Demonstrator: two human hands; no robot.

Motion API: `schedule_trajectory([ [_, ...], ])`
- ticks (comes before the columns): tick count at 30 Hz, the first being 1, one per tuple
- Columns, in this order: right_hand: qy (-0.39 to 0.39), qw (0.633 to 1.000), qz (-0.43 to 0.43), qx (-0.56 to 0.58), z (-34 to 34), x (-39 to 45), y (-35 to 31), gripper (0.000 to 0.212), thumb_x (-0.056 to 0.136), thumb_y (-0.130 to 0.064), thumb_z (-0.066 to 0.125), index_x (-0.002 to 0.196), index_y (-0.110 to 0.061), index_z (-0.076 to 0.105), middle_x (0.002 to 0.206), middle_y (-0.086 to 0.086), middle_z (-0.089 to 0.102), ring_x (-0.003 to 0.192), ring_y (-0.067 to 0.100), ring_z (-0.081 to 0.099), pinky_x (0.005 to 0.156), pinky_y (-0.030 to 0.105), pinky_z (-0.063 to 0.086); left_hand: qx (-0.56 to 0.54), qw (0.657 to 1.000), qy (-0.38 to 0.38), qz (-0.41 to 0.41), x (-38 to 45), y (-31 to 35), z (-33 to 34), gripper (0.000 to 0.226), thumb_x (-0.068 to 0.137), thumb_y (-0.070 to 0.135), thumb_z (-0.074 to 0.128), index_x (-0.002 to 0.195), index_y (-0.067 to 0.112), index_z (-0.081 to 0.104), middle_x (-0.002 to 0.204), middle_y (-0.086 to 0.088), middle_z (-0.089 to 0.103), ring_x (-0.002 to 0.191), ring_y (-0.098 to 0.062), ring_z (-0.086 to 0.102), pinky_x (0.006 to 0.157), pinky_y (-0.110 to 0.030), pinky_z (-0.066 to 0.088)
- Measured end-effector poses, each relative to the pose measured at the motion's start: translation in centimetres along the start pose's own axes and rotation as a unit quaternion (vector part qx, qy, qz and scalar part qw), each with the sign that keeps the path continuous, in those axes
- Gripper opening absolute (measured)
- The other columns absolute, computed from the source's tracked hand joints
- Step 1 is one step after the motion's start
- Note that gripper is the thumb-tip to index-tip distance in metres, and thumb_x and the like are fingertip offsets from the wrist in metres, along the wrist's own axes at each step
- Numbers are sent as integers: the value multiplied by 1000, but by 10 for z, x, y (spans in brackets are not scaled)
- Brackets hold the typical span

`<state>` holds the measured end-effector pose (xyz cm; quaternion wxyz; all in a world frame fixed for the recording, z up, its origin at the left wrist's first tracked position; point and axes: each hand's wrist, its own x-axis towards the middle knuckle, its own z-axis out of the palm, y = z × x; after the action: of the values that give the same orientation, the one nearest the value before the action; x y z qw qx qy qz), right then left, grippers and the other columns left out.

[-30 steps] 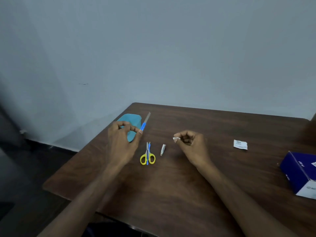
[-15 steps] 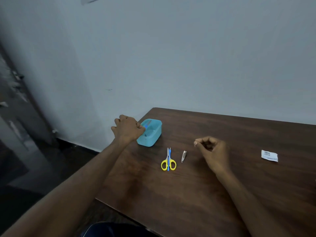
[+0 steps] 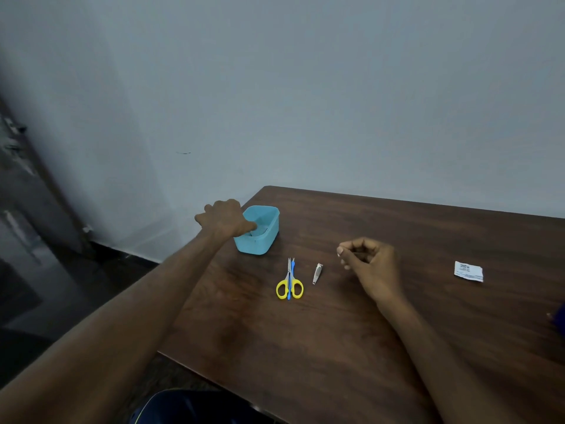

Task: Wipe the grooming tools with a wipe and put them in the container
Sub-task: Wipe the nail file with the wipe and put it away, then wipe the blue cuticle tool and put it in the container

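Note:
A light blue container (image 3: 262,240) stands near the table's far left corner. My left hand (image 3: 224,221) hovers over its left rim with the fingers dipping inside, so what they hold is hidden. A greyish piece shows inside the container. My right hand (image 3: 371,266) is curled above the table and pinches a small white wipe (image 3: 338,252) at its fingertips. Yellow-handled scissors (image 3: 289,284) lie between my hands with a thin blue tool (image 3: 292,269) along them. A small metal nail clipper (image 3: 318,273) lies just to their right.
The brown wooden table (image 3: 336,347) ends at a wall behind. A torn white sachet (image 3: 468,271) lies to the right of my right hand. A dark blue box (image 3: 559,316) shows at the right edge. The floor drops off on the left.
My left hand carried the blue-handled nail file to the container and now dips into it; the file is no longer visible. My right hand stayed curled on the wipe. The view shifted left.

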<state>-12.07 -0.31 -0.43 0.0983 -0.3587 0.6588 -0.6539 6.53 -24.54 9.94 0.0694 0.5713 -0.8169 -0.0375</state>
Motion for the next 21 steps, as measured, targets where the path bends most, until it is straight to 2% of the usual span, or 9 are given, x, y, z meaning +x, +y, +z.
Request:
schedule_trajectory([
  [3,-21,1000,-5,13,2,-1,1,10,90,-10,84,86,-18,80,77,4,79,71,21,77,77,47,66,-57,990,92,93,-22,5,-2,39,86,62,78,108,30,79,124,-1,67,120,-27,60,96,-47,54],
  [5,-20,1000,-5,12,2,-1,1,11,90,-9,84,85,-17,79,77,5,79,71,19,77,77,46,65,-125,964,133,196,-47,9,1,23,89,53,79,102,35,80,118,0,65,112,-20,60,86,-39,54],
  [7,-10,1000,-4,10,2,0,0,11,90,-8,84,84,-15,79,76,5,79,69,17,76,76,43,64,-158,933,139,291,-75,13,5,9,92,44,76,97,38,77,106,8,62,97,-9,57,76,-29,47],
  [9,1,1000,0,9,1,0,1,11,90,-8,84,83,-14,79,75,5,79,68,16,75,75,43,64,-132,928,97,334,-97,16,14,3,94,39,73,91,38,75,90,15,64,81,-2,58,69,-26,44],
  [11,2,1000,3,8,1,-1,0,10,90,-8,84,83,-14,79,75,5,79,68,17,75,75,44,64,-119,946,34,300,-109,14,32,12,94,44,72,84,36,71,78,14,66,74,-1,61,64,-27,45],
  [14,-2,1000,7,-3,1,-1,2,12,90,-9,84,82,-16,79,75,4,79,69,18,75,75,46,65,-151,967,-2,207,-120,11,55,54,86,72,70,79,18,67,71,5,65,68,-12,64,63,-34,53],
  [17,-3,1000,13,2,1,-1,4,12,90,-7,83,82,-15,78,74,6,78,67,17,74,76,49,65,-109,983,1,147,-134,16,64,83,71,96,59,87,15,66,82,4,66,79,-17,65,68,-36,53],
  [19,-1,1000,17,-2,2,0,5,12,89,-7,84,82,-15,78,74,5,78,67,17,75,76,50,65,-55,988,5,142,-137,22,67,82,70,98,57,92,19,61,93,3,64,88,-17,64,69,-35,51],
  [21,-4,1000,16,-5,2,0,5,11,89,-8,84,82,-15,78,74,4,78,67,17,75,76,49,66,-42,989,-4,145,-135,27,68,72,74,91,60,89,20,60,94,0,65,89,-20,66,69,-35,50],
])
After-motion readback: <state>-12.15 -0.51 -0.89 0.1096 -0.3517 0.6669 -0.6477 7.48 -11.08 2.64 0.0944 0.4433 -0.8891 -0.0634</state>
